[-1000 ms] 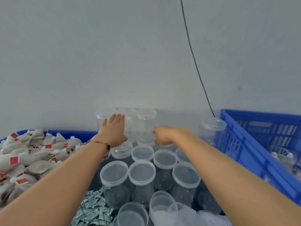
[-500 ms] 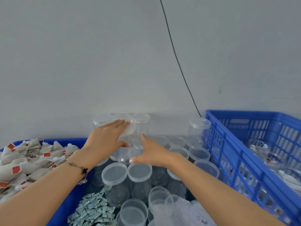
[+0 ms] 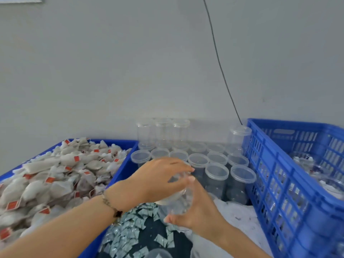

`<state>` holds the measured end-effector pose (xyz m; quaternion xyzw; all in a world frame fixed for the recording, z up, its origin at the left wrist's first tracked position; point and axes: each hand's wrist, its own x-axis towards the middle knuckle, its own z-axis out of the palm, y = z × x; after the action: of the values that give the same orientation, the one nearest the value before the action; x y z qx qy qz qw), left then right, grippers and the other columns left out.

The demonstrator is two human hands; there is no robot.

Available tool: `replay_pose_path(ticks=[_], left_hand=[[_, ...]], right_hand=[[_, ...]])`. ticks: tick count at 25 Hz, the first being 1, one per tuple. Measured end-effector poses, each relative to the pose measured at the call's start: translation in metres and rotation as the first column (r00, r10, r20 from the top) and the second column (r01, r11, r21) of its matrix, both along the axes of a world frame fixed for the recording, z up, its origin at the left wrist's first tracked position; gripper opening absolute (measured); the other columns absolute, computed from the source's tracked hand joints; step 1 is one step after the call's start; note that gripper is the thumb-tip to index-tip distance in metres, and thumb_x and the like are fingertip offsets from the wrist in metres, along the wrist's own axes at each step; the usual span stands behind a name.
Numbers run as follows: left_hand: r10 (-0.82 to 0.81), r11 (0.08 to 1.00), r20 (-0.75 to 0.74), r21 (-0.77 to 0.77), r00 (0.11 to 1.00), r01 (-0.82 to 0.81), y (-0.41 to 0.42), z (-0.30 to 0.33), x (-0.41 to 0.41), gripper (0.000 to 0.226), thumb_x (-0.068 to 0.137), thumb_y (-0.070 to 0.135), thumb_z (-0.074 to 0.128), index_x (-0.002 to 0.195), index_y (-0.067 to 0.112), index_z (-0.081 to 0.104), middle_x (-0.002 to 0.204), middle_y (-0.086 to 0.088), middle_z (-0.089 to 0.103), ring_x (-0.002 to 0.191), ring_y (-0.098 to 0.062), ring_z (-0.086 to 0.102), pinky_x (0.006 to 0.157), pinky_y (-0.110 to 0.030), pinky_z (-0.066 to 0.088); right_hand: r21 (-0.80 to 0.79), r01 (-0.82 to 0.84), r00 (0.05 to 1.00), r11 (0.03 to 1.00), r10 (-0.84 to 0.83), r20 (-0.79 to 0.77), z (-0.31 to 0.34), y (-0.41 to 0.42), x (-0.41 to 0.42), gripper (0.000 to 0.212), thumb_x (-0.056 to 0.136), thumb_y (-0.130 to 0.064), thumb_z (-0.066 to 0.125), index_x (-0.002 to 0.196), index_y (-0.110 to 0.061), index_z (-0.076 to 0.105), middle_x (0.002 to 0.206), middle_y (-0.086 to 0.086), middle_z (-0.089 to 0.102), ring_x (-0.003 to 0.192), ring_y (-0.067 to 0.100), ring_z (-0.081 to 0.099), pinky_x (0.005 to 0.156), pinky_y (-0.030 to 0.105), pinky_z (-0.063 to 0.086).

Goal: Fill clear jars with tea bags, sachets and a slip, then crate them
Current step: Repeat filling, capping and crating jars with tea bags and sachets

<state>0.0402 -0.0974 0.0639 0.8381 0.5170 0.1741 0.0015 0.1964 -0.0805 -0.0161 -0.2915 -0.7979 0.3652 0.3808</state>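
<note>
A clear jar [image 3: 179, 203] is held tilted in front of me, above the sachets. My right hand [image 3: 197, 211] grips its body from below and the right. My left hand [image 3: 158, 179] is clamped over its top, where the lid sits. A blue tub [image 3: 121, 175] on the left is heaped with tea bags [image 3: 55, 179] bearing red tags. Small silver-green sachets [image 3: 128, 231] lie scattered on a dark surface below my hands. Several lidded empty jars [image 3: 216, 171] stand in rows behind. The blue crate [image 3: 279, 183] on the right holds a few filled jars [image 3: 305, 162].
A grey wall rises close behind the jars, with a thin black cable [image 3: 221, 71] running down it to the crate's corner. White paper or plastic [image 3: 236, 216] lies between the sachets and the crate. Another open jar rim [image 3: 158, 255] shows at the bottom edge.
Both hands have drawn back from the far row of jars toward me, now holding one jar between them. The view has also dipped and shifted left.
</note>
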Motion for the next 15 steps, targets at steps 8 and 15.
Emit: replay_pose_path(ticks=[8, 15], left_hand=[[-0.034, 0.995, -0.108, -0.098, 0.994, 0.024, -0.048, -0.034, 0.002, 0.069, 0.083, 0.076, 0.035, 0.145, 0.054, 0.015, 0.151, 0.022, 0.023, 0.137, -0.006, 0.023, 0.098, -0.026, 0.030], [0.344, 0.926, -0.072, -0.142, 0.936, -0.351, -0.055, -0.060, 0.030, 0.067, 0.091, 0.069, 0.021, 0.139, 0.026, 0.038, 0.131, -0.002, 0.053, 0.115, -0.029, 0.055, 0.092, -0.037, 0.045]], right_hand=[[-0.045, 0.123, 0.992, 0.991, -0.123, 0.004, -0.031, -0.042, 0.003, 0.093, 0.053, -0.046, 0.086, 0.128, -0.048, 0.032, 0.121, -0.036, 0.046, 0.116, -0.020, 0.040, 0.086, 0.000, 0.035], [0.056, 0.338, 0.894, 0.940, -0.339, 0.294, -0.052, -0.061, -0.002, 0.104, 0.055, -0.063, 0.074, 0.139, -0.040, 0.018, 0.133, -0.032, 0.030, 0.129, -0.006, 0.033, 0.104, 0.012, 0.029]])
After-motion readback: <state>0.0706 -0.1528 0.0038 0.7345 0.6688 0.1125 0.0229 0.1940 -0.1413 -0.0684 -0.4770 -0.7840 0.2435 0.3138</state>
